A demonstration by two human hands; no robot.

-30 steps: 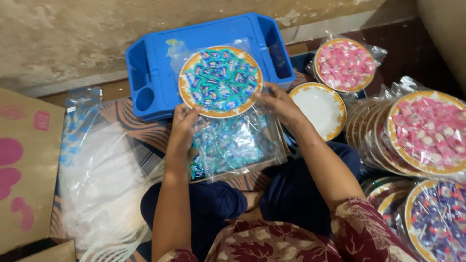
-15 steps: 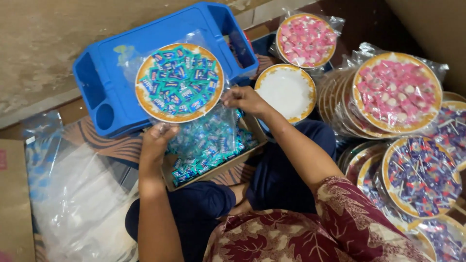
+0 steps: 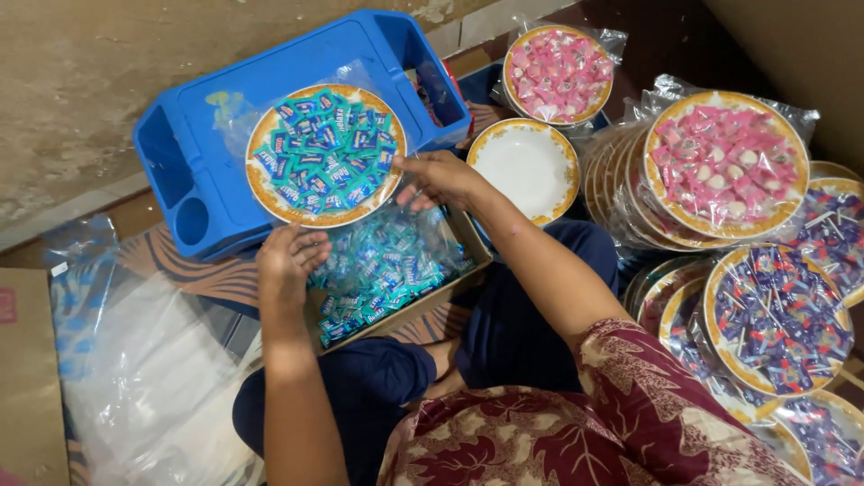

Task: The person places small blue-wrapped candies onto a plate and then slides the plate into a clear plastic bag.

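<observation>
Blue tray (image 3: 207, 153) sits at about 11 o'clock with the gold-rimmed plate of teal wrapped candies (image 3: 326, 155) on it; the left hand (image 3: 286, 263) at the plate's 7 o'clock has fingers curled loosely at the rim, and the right hand (image 3: 443, 177) at 4 o'clock pinches what looks like the clear wrap by the edge. I'd guess that plate is stiff but breakable, and the loose candies are light and will slide, so hold the rim on both sides and keep it level. Versus half a second ago the plate hasn't left the tray and both hands sit at the same edges, only the view has shifted.
</observation>
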